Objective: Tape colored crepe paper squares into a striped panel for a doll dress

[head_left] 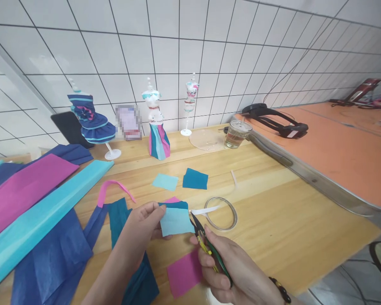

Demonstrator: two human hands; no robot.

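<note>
My left hand [144,222] pinches a light blue piece of crepe paper [177,222] at its left side. A teal piece [174,205] shows behind its upper edge. In my right hand [228,256] are thread snips [206,243] with dark blades and green handles; their tips point up at the paper's right edge. Whether the blades are apart is hard to see. Just beyond the tips lies a white strip of tape [206,210], beside a tape roll [221,213]. Under my hands a magenta square [184,273] rests on the table, partly covered by my right fingers.
Long crepe paper sheets [51,224] fill the left side. Light blue [165,181] and teal [195,178] pieces lie ahead. Three small dress forms [154,114] stand along the tiled wall, near a glass cup [238,134]. An orange surface [336,148] adjoins the wooden table [288,212].
</note>
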